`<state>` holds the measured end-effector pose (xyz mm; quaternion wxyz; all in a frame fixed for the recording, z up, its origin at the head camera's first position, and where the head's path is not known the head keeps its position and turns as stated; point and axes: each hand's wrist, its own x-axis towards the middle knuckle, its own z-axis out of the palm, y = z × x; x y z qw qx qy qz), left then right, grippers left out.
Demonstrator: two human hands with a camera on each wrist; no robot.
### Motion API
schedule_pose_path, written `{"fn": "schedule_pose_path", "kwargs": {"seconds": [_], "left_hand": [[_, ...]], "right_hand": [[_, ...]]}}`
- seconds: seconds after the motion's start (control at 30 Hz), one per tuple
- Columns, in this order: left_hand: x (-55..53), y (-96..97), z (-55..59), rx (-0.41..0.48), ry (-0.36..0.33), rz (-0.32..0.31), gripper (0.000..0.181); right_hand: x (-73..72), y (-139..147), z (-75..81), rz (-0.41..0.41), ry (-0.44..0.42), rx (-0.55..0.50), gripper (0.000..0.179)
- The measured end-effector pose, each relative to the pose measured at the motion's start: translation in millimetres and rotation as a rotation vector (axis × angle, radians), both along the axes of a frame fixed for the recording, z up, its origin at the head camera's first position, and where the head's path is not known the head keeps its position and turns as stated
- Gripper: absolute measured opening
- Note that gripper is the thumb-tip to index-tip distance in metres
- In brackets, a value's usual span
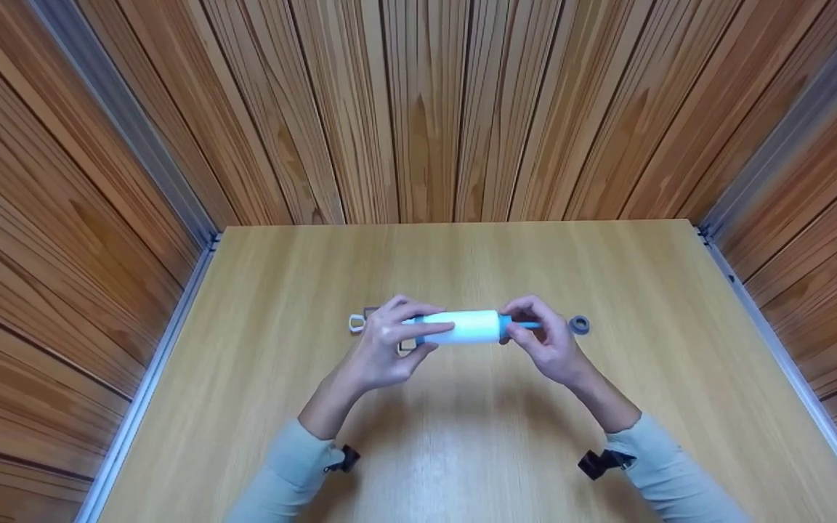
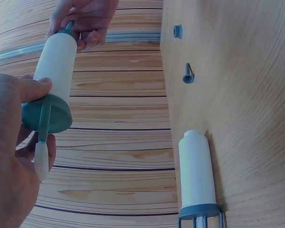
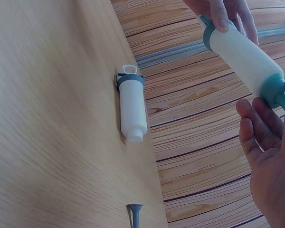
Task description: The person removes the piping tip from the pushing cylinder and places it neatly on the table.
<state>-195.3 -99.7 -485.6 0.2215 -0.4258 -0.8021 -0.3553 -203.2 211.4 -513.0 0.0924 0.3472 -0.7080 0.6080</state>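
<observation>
Both hands hold a large white syringe with teal ends, level above the table. My left hand grips its left end, thumb and fingers on opposite sides of the barrel. At that end, the left wrist view shows a teal strip with a white tip sticking out. My right hand pinches the teal cap at the other end, where a thin teal nozzle points right. A second white syringe, with a grey-blue collar and a white ring handle, lies on the table, mostly hidden in the head view.
On the wooden table lie a grey-blue ring, right of my right hand, and a grey-blue funnel-shaped nozzle. Wood-plank walls with metal edge rails enclose the table at the back and both sides.
</observation>
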Motion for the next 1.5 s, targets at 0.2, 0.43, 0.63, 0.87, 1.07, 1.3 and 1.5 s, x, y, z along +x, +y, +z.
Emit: {"fn": "schedule_pose_path", "kwargs": {"seconds": [0.2, 0.43, 0.63, 0.87, 1.07, 1.3, 1.5], "left_hand": [[0.3, -0.3, -1.4, -0.003, 0.006, 0.005, 0.038], [0.4, 1.2, -1.0, 0.001, -0.012, 0.014, 0.035], [0.9, 1.3, 0.1, 0.011, -0.013, 0.012, 0.034], [2.1, 1.1, -0.7, 0.002, -0.009, 0.006, 0.036], [3.3, -1.0, -0.3, -0.007, -0.014, 0.011, 0.037], [1.4, -1.3, -1.0, 0.001, 0.017, 0.010, 0.038], [0.7, 1.1, -1.1, 0.012, 0.023, 0.000, 0.037]], "right_hand": [[-1.3, 0.7, -0.5, 0.042, 0.038, -0.017, 0.032], [-2.1, -0.2, -0.7, 0.076, 0.062, -0.031, 0.037], [0.8, 1.3, -0.9, 0.038, 0.029, 0.004, 0.042], [3.6, 1.4, -1.3, -0.003, -0.019, 0.036, 0.028], [2.8, 0.5, -1.5, 0.022, -0.018, 0.024, 0.028], [2.2, -0.3, -1.7, 0.019, -0.005, 0.021, 0.030], [2.5, -0.4, -1.9, 0.039, 0.018, -0.013, 0.033]]}}
